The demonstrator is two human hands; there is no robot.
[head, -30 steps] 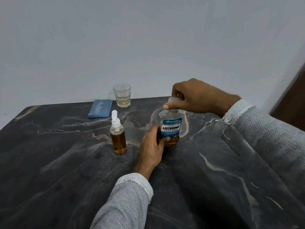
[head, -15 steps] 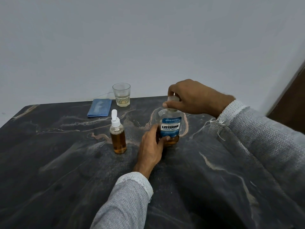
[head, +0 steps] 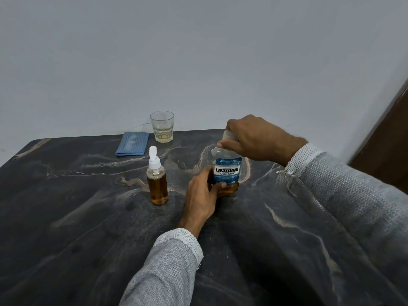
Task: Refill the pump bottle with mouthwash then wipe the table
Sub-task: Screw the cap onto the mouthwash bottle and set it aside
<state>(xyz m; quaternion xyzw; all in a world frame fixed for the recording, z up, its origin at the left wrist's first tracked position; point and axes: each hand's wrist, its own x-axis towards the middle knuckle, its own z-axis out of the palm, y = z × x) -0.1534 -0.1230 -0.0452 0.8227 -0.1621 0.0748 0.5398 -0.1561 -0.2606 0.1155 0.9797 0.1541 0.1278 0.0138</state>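
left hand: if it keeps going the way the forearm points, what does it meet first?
The left hand already holds the mouthwash bottle, so that comes first. Past it, probably bare table, then wall; depth unclear.

Head-worn view, angled down, tabletop [head: 287, 239] close.

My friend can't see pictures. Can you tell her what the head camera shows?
A person's left hand holds a mouthwash bottle upright on a dark table while the right hand grips its cap. A pump bottle of amber liquid stands to its left, with a glass and a folded blue cloth behind.
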